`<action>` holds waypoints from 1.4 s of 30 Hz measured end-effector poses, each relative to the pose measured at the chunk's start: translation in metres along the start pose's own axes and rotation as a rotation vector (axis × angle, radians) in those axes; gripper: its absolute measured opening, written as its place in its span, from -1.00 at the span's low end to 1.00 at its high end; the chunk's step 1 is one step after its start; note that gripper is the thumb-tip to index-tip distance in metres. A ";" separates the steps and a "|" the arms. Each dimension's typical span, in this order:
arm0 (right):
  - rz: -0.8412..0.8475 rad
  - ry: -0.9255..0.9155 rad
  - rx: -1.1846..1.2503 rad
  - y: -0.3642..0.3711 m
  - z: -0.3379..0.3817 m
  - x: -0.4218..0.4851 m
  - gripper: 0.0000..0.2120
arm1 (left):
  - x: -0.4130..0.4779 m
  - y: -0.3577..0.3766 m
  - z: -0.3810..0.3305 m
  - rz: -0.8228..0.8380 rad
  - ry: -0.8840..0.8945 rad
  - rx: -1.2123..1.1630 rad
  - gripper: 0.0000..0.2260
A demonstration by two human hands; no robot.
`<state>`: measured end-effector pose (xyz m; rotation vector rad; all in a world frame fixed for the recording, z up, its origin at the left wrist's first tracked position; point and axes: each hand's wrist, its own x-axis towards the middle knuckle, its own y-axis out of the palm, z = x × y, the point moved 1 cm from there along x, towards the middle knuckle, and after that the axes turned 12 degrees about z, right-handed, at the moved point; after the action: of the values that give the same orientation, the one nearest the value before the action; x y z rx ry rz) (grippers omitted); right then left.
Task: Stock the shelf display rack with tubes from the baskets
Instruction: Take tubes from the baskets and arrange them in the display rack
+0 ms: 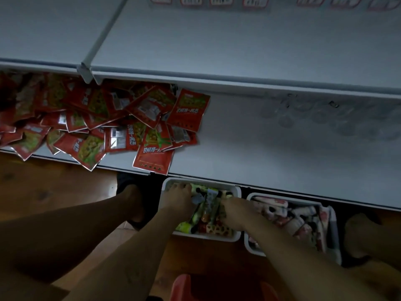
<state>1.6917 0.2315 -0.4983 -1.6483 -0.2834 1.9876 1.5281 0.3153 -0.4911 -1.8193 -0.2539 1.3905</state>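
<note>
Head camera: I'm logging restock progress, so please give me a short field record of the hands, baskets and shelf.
left hand: in left basket, on green tubes
right hand: same basket, same tubes
grip: unclear in dim picture
right basket: pink tubes, untouched
shelf: red packets heaped at its left; no tubes seen

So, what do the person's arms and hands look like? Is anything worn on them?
The left forearm and right forearm are bare; no sleeves show. The left hand and right hand have no gloves. No watch, bracelet or ring is visible, though the picture is dim.
</note>
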 end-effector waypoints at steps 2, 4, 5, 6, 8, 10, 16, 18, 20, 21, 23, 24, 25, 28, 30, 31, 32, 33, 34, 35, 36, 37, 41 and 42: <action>-0.008 0.012 0.015 0.001 0.002 0.007 -0.71 | 0.001 0.005 0.002 0.039 -0.049 -0.019 -0.54; -0.038 0.011 0.030 0.001 0.005 0.014 -0.74 | 0.004 0.013 0.003 0.093 -0.074 -0.034 -0.53; -0.052 0.003 0.036 0.000 0.007 0.017 -0.73 | 0.006 0.016 0.003 0.125 -0.080 -0.039 -0.49; -0.061 -0.006 0.044 0.001 0.008 0.020 -0.70 | 0.007 0.018 0.002 0.147 -0.090 -0.043 -0.42; -0.070 -0.014 0.059 0.003 0.011 0.026 -0.67 | 0.009 0.020 0.002 0.169 -0.106 -0.053 -0.35; -0.066 -0.007 0.071 0.006 0.013 0.030 -0.69 | 0.011 0.021 0.003 0.162 -0.101 -0.076 -0.37; -0.048 0.016 0.127 0.008 0.012 0.037 -0.80 | 0.010 0.019 0.010 0.084 0.001 -0.218 -0.58; -0.068 0.023 0.175 0.006 0.011 0.038 -0.70 | 0.011 0.022 0.018 0.069 0.009 -0.296 -0.52; -0.089 0.040 0.225 0.005 0.009 0.040 -0.55 | 0.011 0.025 0.023 0.063 0.013 -0.314 -0.56; -0.095 0.050 0.237 0.006 0.008 0.040 -0.52 | 0.010 0.026 0.024 0.060 0.013 -0.310 -0.61; -0.113 0.079 0.244 0.005 0.009 0.040 -0.54 | 0.006 0.023 0.024 0.032 0.021 -0.332 -0.69; -0.156 0.093 0.250 0.005 0.010 0.039 -0.57 | 0.003 0.020 0.023 0.011 0.033 -0.347 -0.71; -0.219 0.099 0.258 0.003 0.012 0.038 -0.59 | 0.001 0.017 0.022 -0.015 0.043 -0.352 -0.73; -0.334 0.018 0.207 0.002 0.022 0.037 -0.52 | -0.009 0.004 0.017 -0.067 0.101 -0.325 -0.69; -0.329 -0.079 0.156 0.003 0.035 0.040 -0.44 | -0.018 -0.003 0.017 -0.071 0.134 -0.407 -0.67; -0.318 -0.105 0.148 0.003 0.041 0.043 -0.39 | -0.021 -0.005 0.020 -0.054 0.140 -0.474 -0.65; -0.305 -0.112 0.136 0.004 0.046 0.047 -0.34 | -0.022 -0.007 0.023 -0.026 0.155 -0.516 -0.60; -0.296 -0.105 0.109 0.003 0.049 0.050 -0.32 | -0.023 -0.007 0.027 0.001 0.171 -0.535 -0.56; -0.275 -0.091 0.072 0.003 0.051 0.054 -0.31 | -0.023 -0.007 0.032 0.022 0.174 -0.550 -0.53; -0.253 -0.081 0.038 0.003 0.052 0.057 -0.30 | -0.024 -0.007 0.036 0.020 0.169 -0.575 -0.52; -0.227 -0.067 0.033 0.002 0.053 0.060 -0.30 | -0.025 -0.007 0.039 0.004 0.156 -0.600 -0.53; -0.205 -0.060 0.050 0.002 0.053 0.063 -0.34 | -0.026 -0.006 0.042 -0.027 0.146 -0.614 -0.55; -0.252 -0.134 0.032 0.001 0.058 0.076 -0.71 | -0.027 -0.001 0.052 -0.158 0.120 -0.626 -0.75; -0.235 -0.116 0.075 -0.001 0.059 0.075 -0.73 | -0.027 0.000 0.053 -0.163 0.115 -0.636 -0.80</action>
<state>1.6269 0.2823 -0.5473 -1.3867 -0.4203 1.8940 1.4714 0.3248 -0.4754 -2.3143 -0.8402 1.1580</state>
